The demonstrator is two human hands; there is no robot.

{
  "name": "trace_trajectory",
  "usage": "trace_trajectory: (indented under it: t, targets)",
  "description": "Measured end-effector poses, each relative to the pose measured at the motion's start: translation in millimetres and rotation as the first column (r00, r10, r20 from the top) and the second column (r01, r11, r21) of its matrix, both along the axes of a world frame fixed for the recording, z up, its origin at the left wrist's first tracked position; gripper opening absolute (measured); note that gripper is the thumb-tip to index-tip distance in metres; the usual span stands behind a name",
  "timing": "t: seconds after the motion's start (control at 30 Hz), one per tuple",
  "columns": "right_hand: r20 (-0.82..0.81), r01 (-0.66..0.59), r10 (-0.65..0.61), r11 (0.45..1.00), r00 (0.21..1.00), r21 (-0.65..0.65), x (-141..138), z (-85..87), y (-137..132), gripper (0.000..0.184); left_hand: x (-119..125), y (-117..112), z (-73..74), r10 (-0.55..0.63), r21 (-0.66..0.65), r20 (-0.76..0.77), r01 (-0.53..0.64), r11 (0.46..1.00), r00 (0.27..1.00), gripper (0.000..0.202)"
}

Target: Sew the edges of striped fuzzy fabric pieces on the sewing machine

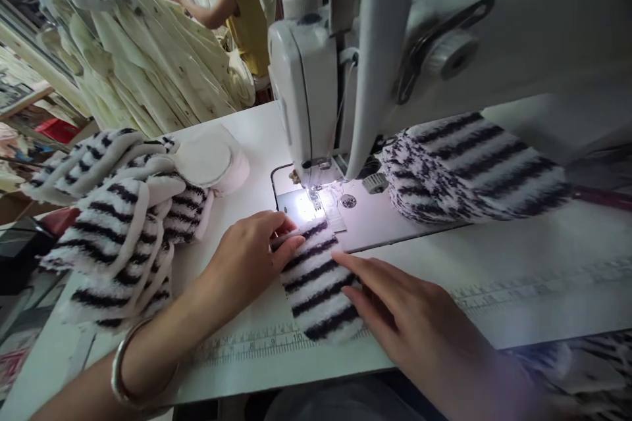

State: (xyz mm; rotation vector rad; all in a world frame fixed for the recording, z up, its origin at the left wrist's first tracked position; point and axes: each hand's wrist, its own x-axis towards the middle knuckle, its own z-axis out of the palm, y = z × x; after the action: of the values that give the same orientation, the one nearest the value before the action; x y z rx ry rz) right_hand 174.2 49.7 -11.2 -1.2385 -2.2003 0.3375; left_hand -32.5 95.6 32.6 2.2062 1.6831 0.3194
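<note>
A black-and-white striped plush fabric piece (323,283) lies on the sewing machine table, its far end close to the presser foot (316,200) under a bright lamp. My left hand (249,250) pinches the left edge of this piece near the needle; a greyish edge shows between thumb and fingers, and I cannot make out whether it is part of the fabric. Along the right edge of the same piece rests my right hand (395,302), fingers stretched out and touching the plush, not closed round it.
The sewing machine head (316,92) stands over the far side. A stack of striped plush pieces (474,171) lies at right, more striped pieces (113,230) and a round white piece (205,161) at left. Behind, a person in yellow (247,20) stands beside hanging cream fabric (143,59).
</note>
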Motion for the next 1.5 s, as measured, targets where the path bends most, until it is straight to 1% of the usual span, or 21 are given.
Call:
trace_trajectory:
  t: [0.07,0.1,0.23,0.33,0.4,0.53,0.73,0.8,0.83,0.87,0.9,0.97,1.0,1.03,1.1,1.17,1.2,1.3,1.43,1.5]
  targets:
    - [0.014,0.001,-0.002,0.998,1.000,0.060,-1,0.3,-2,0.031,0,0,-1.4,0.006,0.005,0.026,-0.006,1.000,1.000,0.014]
    - [0.024,-0.004,0.003,0.997,1.000,0.071,-2,-0.1,-3,0.032,0,0,-2.5,0.014,-0.010,0.032,-0.014,1.000,0.999,0.013]
    - [0.056,-0.018,0.014,0.998,0.998,0.066,-3,-3.6,-5,0.033,-1,3,-5.9,0.071,-0.124,0.036,-0.066,0.990,0.997,0.014]
    - [0.055,-0.056,0.053,0.997,0.997,0.053,-3,-7.0,-4,0.036,-3,6,-4.7,0.114,-0.207,0.061,-0.099,0.973,0.992,0.020]
    - [0.059,-0.078,0.073,0.994,0.996,0.077,-3,-9.7,-4,0.041,-5,7,-3.5,0.131,-0.244,0.070,-0.110,0.964,0.989,0.025]
    - [0.060,-0.033,0.026,0.992,0.998,0.125,-6,-15.6,-3,0.045,-8,10,-4.6,0.120,-0.237,0.046,-0.106,0.966,0.992,0.028]
    - [0.051,-0.003,-0.004,0.991,0.999,0.132,-7,-19.2,0,0.047,-7,13,-9.1,0.070,-0.193,0.060,-0.057,0.980,0.996,0.028]
    - [0.048,0.011,-0.017,0.992,0.999,0.122,-5,-18.1,0,0.046,-8,13,-8.0,0.041,-0.153,0.059,-0.032,0.988,0.997,0.024]
    - [0.041,0.014,-0.019,0.993,0.999,0.116,-4,-16.8,0,0.043,-8,13,-6.7,0.015,-0.089,0.052,-0.010,0.996,0.999,0.022]
    - [0.034,0.022,-0.026,0.993,0.999,0.114,-2,-15.0,-1,0.040,-8,11,-4.9,-0.016,0.016,0.039,0.015,1.000,0.999,0.020]
    - [0.035,0.034,-0.038,0.992,0.999,0.118,0,-12.6,-1,0.038,-8,9,-3.0,-0.048,0.150,0.015,0.045,0.988,0.999,0.019]
    - [0.069,0.062,-0.076,0.982,0.995,0.180,3,-7.7,-2,0.036,-5,1,-0.6,-0.094,0.390,-0.049,0.106,0.915,0.994,0.022]
    - [0.100,0.067,-0.093,0.968,0.991,0.243,4,-5.7,-2,0.038,-3,-5,-0.8,-0.122,0.454,-0.078,0.144,0.879,0.989,0.024]
    - [0.137,0.058,-0.105,0.950,0.985,0.308,4,-4.3,-1,0.042,0,-11,-2.3,-0.162,0.474,-0.105,0.192,0.859,0.981,0.026]
    - [0.208,0.011,-0.099,0.922,0.973,0.387,-1,-3.9,2,0.047,7,-21,-8.4,-0.274,0.440,-0.164,0.319,0.840,0.948,0.032]
    - [0.225,0.014,-0.116,0.913,0.967,0.407,-8,-6.1,6,0.050,11,-25,-15.9,-0.358,0.397,-0.220,0.419,0.816,0.907,0.037]
    - [0.223,0.035,-0.137,0.912,0.965,0.408,-13,-7.5,8,0.050,12,-25,-19.0,-0.372,0.385,-0.236,0.438,0.812,0.897,0.039]
    - [0.219,0.098,-0.207,0.899,0.953,0.426,-25,-10.7,12,0.051,9,-18,-23.9,-0.363,0.384,-0.221,0.423,0.821,0.905,0.041]
    - [0.242,0.137,-0.258,0.895,0.935,0.425,-34,-12.6,16,0.052,1,-7,-26.1,-0.360,0.401,-0.210,0.416,0.816,0.909,0.044]
    - [0.254,0.139,-0.268,0.892,0.929,0.431,-38,-15.2,19,0.052,-1,-3,-27.8,-0.370,0.409,-0.177,0.411,0.815,0.912,0.046]
